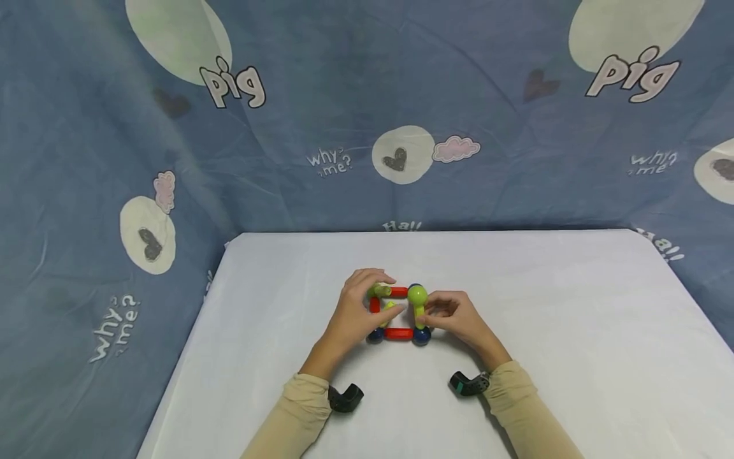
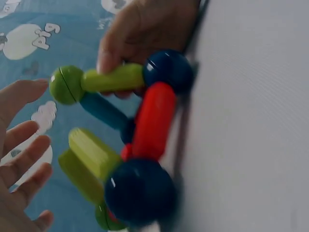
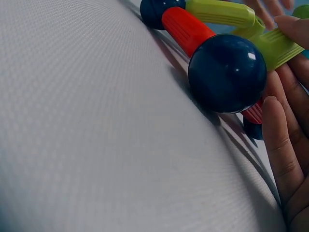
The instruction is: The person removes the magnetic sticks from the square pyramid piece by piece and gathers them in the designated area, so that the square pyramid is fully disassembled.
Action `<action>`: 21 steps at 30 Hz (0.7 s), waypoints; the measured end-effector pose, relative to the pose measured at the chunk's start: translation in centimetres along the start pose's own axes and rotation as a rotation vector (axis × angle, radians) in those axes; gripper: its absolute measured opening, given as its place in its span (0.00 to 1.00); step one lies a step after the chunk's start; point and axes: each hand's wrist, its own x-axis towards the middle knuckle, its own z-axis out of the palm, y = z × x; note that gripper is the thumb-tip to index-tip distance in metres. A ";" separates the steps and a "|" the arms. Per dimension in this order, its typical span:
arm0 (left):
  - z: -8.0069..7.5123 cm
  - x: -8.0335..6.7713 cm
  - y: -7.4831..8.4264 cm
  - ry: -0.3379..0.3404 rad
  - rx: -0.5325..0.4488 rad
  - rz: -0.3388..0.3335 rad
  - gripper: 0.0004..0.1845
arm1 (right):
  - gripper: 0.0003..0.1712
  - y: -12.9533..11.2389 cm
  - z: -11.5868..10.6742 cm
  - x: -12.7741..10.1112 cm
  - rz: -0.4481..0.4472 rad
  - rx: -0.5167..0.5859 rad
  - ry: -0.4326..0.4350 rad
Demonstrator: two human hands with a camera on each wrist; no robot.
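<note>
1. We see a toy frame of balls and rods sitting near the middle of the white bench, between the two hands.
2. Our right hand pinches a yellow-green rod between thumb and fingers, at the frame's right side.
3. Our left hand is spread, its fingers parted and grasping nothing; in the left wrist view one fingertip is just beside the raised green ball, and we cannot tell whether they touch.
4. The pinched rod joins that green ball to the near right blue ball, and a teal rod slopes from the green ball to a farther blue ball.
5. Red rods link the base; the near one runs across to the near left blue ball.
6. On the left side we find two more yellow-green rods with free ends, one rising from the near left blue ball.
7. We wear beige sleeves, with a black device at each wrist.
8. Behind the bench hangs a blue printed cloth bearing the word "pig".
</note>
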 end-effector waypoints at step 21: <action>2.0 2.1 1.4 -0.132 0.171 0.106 0.19 | 0.10 0.3 -0.2 0.1 -0.020 -0.006 -0.025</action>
